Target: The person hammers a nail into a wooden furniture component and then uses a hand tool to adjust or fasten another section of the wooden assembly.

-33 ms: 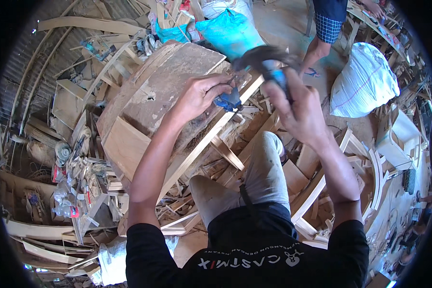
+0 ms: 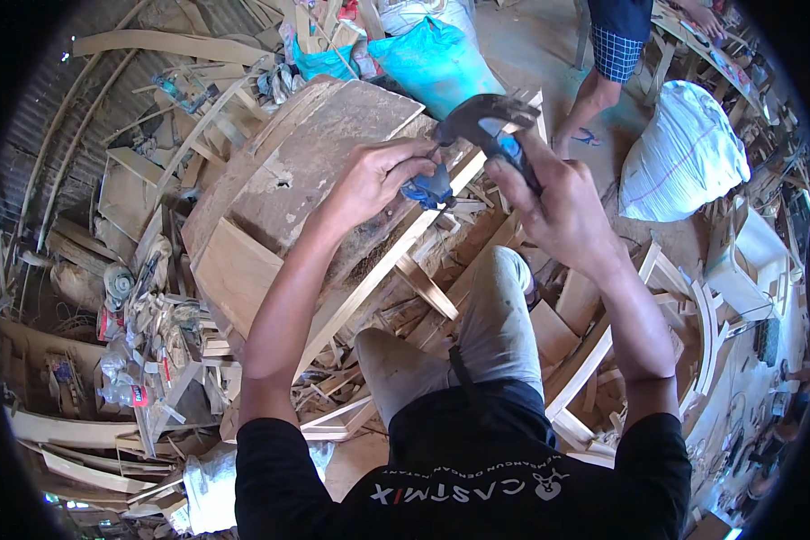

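Note:
My right hand [image 2: 562, 205] is wrapped round the blue handle of a claw hammer [image 2: 473, 117]. The dark hammer head is turned to the left, its face close to the fingertips of my left hand [image 2: 382, 180]; whether it touches anything there I cannot tell. Between those closed fingers is a small blue and dark metal tool [image 2: 430, 187], whose kind is not clear and which my fingers partly cover. The tool is above the corner of a worn wooden workbench [image 2: 319, 148], beside a long pale wooden rail [image 2: 382, 270].
Offcuts and curved wooden pieces [image 2: 634, 360] lie around my legs. A turquoise sack [image 2: 432, 63] stands beyond the bench, a white sack [image 2: 684, 153] to the right. Another person's leg [image 2: 594, 94] shows at the far right. A plastic bottle [image 2: 121, 394] lies at the left.
The hammer head was blurred by motion and now appears sharper, slightly shifted in my right hand's grip. My left hand and the blue tool have stayed in place.

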`<state>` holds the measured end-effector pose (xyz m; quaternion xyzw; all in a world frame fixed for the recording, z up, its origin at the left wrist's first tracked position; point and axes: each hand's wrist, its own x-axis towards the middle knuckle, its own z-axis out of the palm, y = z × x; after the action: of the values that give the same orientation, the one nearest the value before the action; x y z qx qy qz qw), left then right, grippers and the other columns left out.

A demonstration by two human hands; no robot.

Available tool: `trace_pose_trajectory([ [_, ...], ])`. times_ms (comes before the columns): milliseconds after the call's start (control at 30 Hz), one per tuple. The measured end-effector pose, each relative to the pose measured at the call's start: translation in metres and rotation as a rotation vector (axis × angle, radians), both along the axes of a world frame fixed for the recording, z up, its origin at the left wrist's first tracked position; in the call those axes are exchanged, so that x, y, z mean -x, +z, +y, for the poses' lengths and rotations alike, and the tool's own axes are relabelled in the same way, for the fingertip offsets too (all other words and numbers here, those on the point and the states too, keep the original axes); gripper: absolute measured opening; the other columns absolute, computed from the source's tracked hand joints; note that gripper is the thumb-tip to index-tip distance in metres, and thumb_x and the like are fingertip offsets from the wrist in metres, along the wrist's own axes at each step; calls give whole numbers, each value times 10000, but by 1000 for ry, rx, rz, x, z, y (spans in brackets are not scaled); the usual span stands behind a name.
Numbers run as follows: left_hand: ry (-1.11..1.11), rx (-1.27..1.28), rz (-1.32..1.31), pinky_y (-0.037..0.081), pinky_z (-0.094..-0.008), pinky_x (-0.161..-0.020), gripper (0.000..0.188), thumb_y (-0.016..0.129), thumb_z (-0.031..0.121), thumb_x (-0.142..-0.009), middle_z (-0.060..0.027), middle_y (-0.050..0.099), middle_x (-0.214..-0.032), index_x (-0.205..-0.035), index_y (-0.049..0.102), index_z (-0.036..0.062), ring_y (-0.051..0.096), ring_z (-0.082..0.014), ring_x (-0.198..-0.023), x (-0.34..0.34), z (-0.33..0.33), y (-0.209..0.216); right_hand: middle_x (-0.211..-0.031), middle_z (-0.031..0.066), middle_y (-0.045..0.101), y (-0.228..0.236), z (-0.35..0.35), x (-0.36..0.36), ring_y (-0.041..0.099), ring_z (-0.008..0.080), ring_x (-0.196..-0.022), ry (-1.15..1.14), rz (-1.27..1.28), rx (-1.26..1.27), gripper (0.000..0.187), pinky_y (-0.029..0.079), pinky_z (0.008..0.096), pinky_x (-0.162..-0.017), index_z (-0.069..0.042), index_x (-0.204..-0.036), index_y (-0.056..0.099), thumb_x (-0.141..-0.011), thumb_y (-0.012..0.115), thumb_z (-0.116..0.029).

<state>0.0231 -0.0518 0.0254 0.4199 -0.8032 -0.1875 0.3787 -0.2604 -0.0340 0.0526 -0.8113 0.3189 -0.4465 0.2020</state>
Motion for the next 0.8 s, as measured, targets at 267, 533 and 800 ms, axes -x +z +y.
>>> trace_pose_trajectory([
  [267, 628, -159, 122, 612, -325, -768, 171, 695, 84, -1034, -98, 805, -990, -1182, 769, 43, 777, -180, -847, -81, 4, -13, -647, 52, 565, -61, 16, 49, 574, 140, -608, 14, -126, -608, 474, 479, 350, -579, 2, -1046, 603, -1131, 509, -456],
  [533, 918, -37, -46, 601, -346, -742, 267, 754, 182, -998, -160, 786, -863, -1198, 770, 5, 761, -186, -734, -213, 96, -31, -805, 7, 608, -152, 59, 37, 561, 96, -675, 239, -88, -820, 304, 459, 279, -599, -26, -1142, 624, -1093, 612, -326],
  [800, 1430, 352, 6, 614, -366, -763, 201, 787, 104, -948, -167, 796, -974, -1129, 786, 16, 780, -240, -813, -317, 264, -27, -841, 104, 692, -209, 78, 32, 613, 183, -677, 334, 229, -505, 410, 505, 358, -634, -8, -1244, 661, -878, 817, -110],
])
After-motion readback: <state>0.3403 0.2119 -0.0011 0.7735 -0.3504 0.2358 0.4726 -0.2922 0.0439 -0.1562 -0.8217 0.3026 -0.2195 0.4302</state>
